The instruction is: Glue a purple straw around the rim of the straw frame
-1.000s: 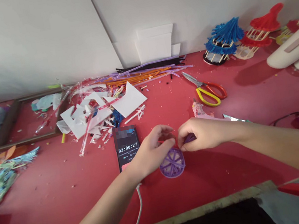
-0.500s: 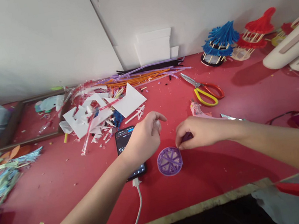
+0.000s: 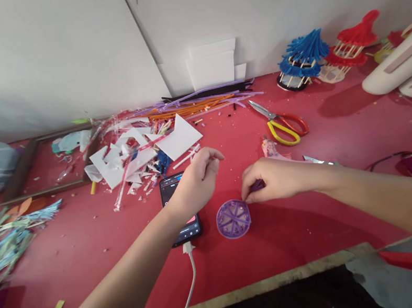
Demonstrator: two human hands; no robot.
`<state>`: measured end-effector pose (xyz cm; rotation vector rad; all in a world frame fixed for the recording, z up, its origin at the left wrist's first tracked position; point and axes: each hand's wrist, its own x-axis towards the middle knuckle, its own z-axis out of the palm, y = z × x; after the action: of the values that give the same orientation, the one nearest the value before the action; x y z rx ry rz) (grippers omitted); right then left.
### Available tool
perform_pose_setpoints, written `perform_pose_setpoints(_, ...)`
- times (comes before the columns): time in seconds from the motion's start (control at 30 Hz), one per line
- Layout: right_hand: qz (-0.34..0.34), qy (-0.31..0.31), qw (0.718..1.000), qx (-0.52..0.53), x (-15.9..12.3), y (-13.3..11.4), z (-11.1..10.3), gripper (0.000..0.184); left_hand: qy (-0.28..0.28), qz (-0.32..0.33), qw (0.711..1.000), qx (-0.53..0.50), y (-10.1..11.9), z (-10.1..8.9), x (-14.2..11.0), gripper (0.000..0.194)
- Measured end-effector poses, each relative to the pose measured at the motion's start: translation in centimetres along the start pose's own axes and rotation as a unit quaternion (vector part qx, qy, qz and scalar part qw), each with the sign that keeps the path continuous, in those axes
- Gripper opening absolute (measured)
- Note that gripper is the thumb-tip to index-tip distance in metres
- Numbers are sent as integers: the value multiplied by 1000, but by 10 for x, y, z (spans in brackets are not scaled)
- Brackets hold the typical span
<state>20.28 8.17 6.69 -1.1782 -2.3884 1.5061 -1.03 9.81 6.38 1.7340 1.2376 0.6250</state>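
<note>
Here, beside the phone [image 3: 187, 234], the purple spoked disc [image 3: 233, 219] is pinched at its rim by the right hand [image 3: 261, 180]; the left hand [image 3: 199, 180] is held apart, fingers loosely curled, unclenched.

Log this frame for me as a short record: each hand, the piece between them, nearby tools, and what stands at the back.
Surface: red table
Left hand: raised, fingers curled, nothing visible in its grip
Right hand: holds a purple piece, mostly hidden by the fingers
Work piece: purple spoked disc, beside the right fingertips; contact unclear
Phone: partly behind the left arm, white cable attached
Tool: scissors, red and yellow handles
Back right: blue-roofed model, red-roofed model
Back center: colored strips
</note>
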Motion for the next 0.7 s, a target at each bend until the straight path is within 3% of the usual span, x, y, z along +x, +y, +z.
perform_pose_setpoints(0.27,-4,-4,1000,-5,-1,-1,0,14,4,-38,991,-125,-1,0,2,16)
perform_pose_setpoints(0.7,-2,0,1000,-18,-2,-5,1,15,-10,-138,950,-280,0,3,2,17)
